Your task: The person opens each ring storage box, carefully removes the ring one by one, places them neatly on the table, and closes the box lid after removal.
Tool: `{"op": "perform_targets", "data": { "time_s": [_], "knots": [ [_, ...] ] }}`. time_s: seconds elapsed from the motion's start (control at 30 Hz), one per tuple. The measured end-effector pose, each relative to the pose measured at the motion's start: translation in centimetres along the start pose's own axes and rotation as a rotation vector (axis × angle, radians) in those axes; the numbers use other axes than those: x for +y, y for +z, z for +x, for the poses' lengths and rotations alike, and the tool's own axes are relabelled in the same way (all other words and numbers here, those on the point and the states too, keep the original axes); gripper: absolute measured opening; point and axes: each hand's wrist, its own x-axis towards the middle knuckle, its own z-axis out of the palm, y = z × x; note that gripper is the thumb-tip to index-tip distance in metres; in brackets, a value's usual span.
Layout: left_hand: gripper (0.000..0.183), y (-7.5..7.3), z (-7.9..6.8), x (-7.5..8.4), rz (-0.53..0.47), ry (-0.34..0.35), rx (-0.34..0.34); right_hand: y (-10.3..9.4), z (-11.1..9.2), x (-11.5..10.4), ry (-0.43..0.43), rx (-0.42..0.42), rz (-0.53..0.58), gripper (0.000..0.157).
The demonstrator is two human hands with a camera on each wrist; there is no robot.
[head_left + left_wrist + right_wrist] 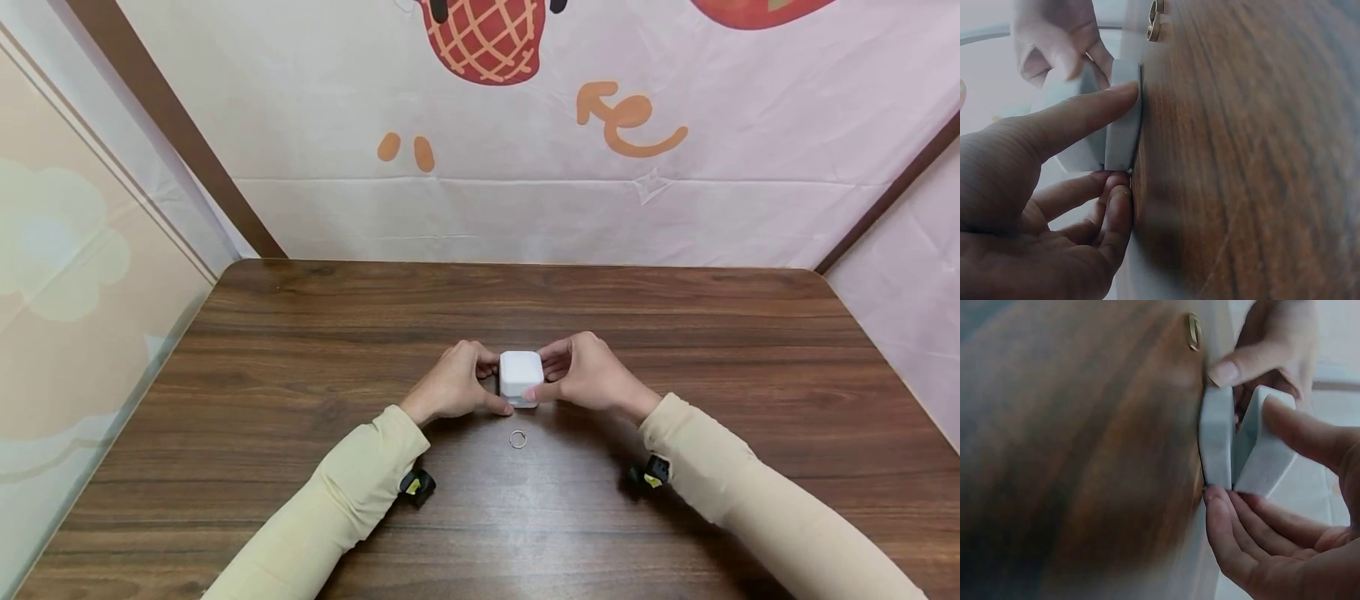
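A small white hinged box (521, 368) with rounded corners sits on the table. In the right wrist view its lid (1270, 465) is tilted up from the base (1216, 440), leaving a wedge-shaped gap at the front. My left hand (456, 382) grips the base from the left, thumb on the front and fingers towards the back. From the right, my right hand (596, 373) holds the lid, its thumb against the front, its other fingers behind the box. A thin gold ring (518, 439) lies just in front of the box. The box's inside is hidden.
The brown wood-grain table (300, 333) extends around both hands. A printed cloth (525, 208) hangs behind its far edge, with more cloth at the left and right sides. Small black devices (651, 472) are worn at both wrists, close over the tabletop.
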Motion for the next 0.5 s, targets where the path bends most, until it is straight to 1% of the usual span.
{"op": "perform_targets", "data": {
  "time_s": [0.1, 0.2, 0.3, 0.5],
  "knots": [
    [0.055, 0.0, 0.0, 0.0, -0.002, -0.001, 0.000, 0.5, -0.3, -0.1, -0.042, 0.039, -0.072, 0.051],
    [0.055, 0.0, 0.0, 0.0, -0.002, 0.006, 0.002, 0.8, -0.5, -0.1, -0.068, 0.058, -0.118, 0.049],
    [0.055, 0.1, 0.0, 0.0, 0.003, 0.007, 0.003, 1.0, -0.6, -0.1, -0.077, 0.065, -0.142, 0.047],
    [0.056, 0.2, -0.1, -0.1, 0.035, 0.001, 0.010, 1.3, -0.8, -0.2, -0.076, 0.070, -0.155, 0.045]
  ]
}}
